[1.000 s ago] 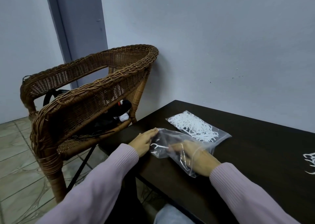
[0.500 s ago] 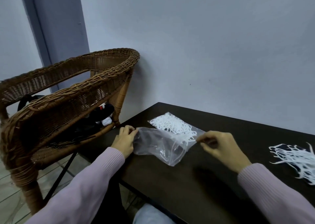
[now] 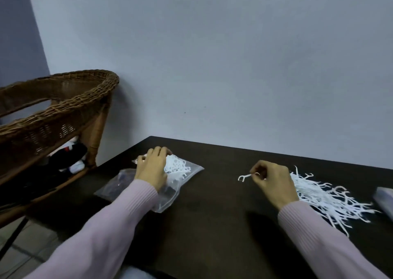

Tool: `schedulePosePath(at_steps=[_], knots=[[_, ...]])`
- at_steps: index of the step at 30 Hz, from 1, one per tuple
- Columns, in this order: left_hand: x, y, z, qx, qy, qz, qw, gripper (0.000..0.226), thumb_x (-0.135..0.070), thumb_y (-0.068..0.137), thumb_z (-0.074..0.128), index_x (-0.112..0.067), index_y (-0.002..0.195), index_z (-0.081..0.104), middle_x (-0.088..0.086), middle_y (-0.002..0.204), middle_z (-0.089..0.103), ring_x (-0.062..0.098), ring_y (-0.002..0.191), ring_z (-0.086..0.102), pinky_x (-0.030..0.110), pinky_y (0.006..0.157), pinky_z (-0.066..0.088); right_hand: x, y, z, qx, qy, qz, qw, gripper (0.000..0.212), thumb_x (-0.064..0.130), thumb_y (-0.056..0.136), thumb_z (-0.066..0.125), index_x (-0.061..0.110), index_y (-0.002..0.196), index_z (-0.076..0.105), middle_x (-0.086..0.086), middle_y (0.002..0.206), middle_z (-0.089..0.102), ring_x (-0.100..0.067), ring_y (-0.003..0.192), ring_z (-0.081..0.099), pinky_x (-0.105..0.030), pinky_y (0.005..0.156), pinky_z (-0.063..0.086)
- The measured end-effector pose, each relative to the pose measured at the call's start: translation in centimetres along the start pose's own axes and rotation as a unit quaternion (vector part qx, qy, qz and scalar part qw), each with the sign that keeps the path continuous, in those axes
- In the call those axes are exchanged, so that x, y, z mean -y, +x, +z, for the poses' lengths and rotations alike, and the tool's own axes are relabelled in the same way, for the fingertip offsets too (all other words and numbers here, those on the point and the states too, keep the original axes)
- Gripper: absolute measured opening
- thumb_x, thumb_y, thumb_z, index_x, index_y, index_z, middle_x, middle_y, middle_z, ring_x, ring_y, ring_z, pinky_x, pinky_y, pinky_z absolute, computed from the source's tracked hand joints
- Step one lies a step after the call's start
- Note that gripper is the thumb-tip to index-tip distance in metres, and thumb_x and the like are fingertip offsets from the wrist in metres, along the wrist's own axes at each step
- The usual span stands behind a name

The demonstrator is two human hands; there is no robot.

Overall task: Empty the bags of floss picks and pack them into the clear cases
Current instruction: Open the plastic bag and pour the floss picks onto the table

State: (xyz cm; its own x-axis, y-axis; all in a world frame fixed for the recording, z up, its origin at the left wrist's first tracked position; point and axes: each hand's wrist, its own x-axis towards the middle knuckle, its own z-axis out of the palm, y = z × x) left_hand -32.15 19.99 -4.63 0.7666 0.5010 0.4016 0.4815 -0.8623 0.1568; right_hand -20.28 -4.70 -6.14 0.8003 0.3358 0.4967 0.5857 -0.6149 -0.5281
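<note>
Right hand (image 3: 274,183) pinches a single floss pick (image 3: 244,176) between thumb and fingertips, other fingers curled; the pick is held just above the dark table (image 3: 212,225), beside the loose pile of floss picks (image 3: 325,198) spread at the right.

Left hand (image 3: 152,168) rests on the full bag (image 3: 182,169), fingers bent down over its far end — whether it actually grips the plastic or only presses on it, cannot tell. That bag lies flat and is packed with white picks.

An empty bag (image 3: 125,188) lies crumpled beneath the left wrist, partly overlapping the full one.

Progress, as judged: one bag emptied, its contents forming the pile; one bag not yet emptied. A grey, blurred object at the right edge (image 3: 385,198) may be a clear case — too blurred to say. No picks visibly packed, so packing appears wholly outstanding.

A wicker chair (image 3: 63,108) stands left of the table.
</note>
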Motion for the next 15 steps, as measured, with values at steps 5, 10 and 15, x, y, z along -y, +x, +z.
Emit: schedulePosePath(at_steps=[5, 10, 15], knots=[[-6.9, 0.3, 0.9, 0.022, -0.071, 0.076, 0.994, 0.05, -0.004, 0.088, 0.053, -0.022, 0.133, 0.04, 0.001, 0.139, 0.041, 0.018, 0.13, 0.035, 0.039, 0.109, 0.026, -1.9, -0.8, -2.8, -0.038, -0.093, 0.026, 0.995, 0.006, 0.025, 0.083, 0.065, 0.023, 0.08, 0.06, 0.008, 0.081, 0.065, -0.016, 0.078, 0.06, -0.026, 0.062, 0.039], [-13.0, -0.3, 3.1, 0.069, -0.125, 0.143, 0.979, 0.038, -0.013, 0.094, 0.048, -0.023, 0.13, 0.043, -0.001, 0.135, 0.043, 0.016, 0.128, 0.038, 0.039, 0.108, 0.029, -4.8, -1.6, -5.5, -0.056, -0.173, 0.059, 0.981, 0.005, 0.03, 0.087, 0.06, 0.026, 0.084, 0.059, 0.01, 0.089, 0.067, -0.012, 0.082, 0.061, -0.028, 0.079, 0.034], [-18.2, -1.6, 5.0, 0.162, -0.207, 0.215, 0.941, 0.056, -0.046, 0.09, 0.053, -0.03, 0.141, 0.033, -0.001, 0.147, 0.03, 0.017, 0.137, 0.026, 0.041, 0.112, 0.025, -7.8, -2.3, -7.0, 0.008, -0.219, 0.095, 0.971, 0.019, 0.042, 0.085, 0.059, 0.032, 0.102, 0.057, 0.01, 0.12, 0.055, -0.01, 0.114, 0.047, -0.034, 0.098, 0.026]])
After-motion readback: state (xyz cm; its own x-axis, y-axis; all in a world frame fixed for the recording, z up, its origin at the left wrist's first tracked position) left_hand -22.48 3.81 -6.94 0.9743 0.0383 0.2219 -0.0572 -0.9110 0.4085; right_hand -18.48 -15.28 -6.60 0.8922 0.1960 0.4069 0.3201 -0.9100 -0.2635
